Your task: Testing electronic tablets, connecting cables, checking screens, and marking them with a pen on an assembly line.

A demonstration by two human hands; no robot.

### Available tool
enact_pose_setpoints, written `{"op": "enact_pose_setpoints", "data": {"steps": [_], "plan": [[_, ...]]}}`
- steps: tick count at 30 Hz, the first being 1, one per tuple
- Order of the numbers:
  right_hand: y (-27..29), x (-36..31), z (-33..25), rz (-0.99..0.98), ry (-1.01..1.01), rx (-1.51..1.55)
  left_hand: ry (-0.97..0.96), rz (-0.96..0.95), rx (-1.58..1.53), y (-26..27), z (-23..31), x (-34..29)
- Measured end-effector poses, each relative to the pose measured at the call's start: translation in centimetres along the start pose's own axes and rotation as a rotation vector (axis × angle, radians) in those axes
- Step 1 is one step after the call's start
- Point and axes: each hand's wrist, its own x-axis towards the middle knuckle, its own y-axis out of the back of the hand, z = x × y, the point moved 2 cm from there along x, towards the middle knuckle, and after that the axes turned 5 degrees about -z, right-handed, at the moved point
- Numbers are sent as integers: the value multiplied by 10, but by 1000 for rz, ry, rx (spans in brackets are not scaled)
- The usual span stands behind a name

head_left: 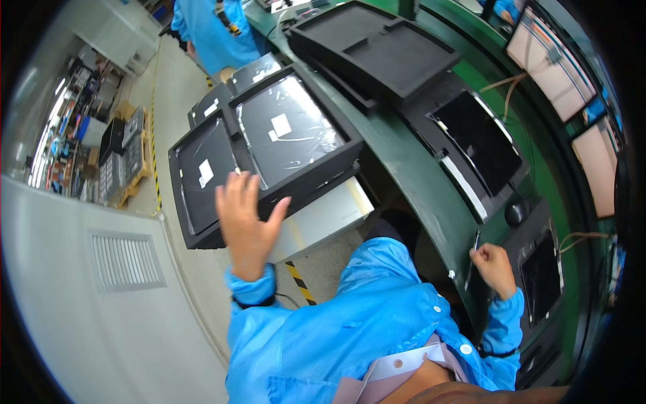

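Observation:
My left hand (pixel 247 225) is open, fingers spread, over the near edge of a black foam tray (pixel 309 178). I cannot tell whether it touches the tray. Two compartments of the tray hold flat panels in clear film, a larger one (pixel 303 138) and a smaller one (pixel 198 158), each with white labels. At the green bench's edge, my right hand (pixel 494 269) is closed on a thin pen-like tool (pixel 477 240), mostly hidden by the fingers. Beyond this hand lies a dark display panel (pixel 479 145), and another dark panel (pixel 542 276) is beside it.
Empty black trays (pixel 377 47) are stacked at the far end of the green bench (pixel 420 192). A black mouse (pixel 517 213) sits near the right panels, below monitors (pixel 552 60). A person in a blue smock (pixel 212 34) stands beyond the tray. A white louvred wall (pixel 128 259) is on the left.

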Motion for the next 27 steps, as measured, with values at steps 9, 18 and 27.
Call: {"op": "enact_pose_setpoints", "data": {"steps": [9, 18, 27], "plan": [[-12, 75, -245, -417, 849, 941, 92, -143, 78, -7, -83, -17], [-93, 191, -430, -130, 618, 731, 205, -142, -67, -7, -94, -21], [-99, 194, -420, -226, 665, 663, 209, -140, -89, -11, -97, -22]]}}
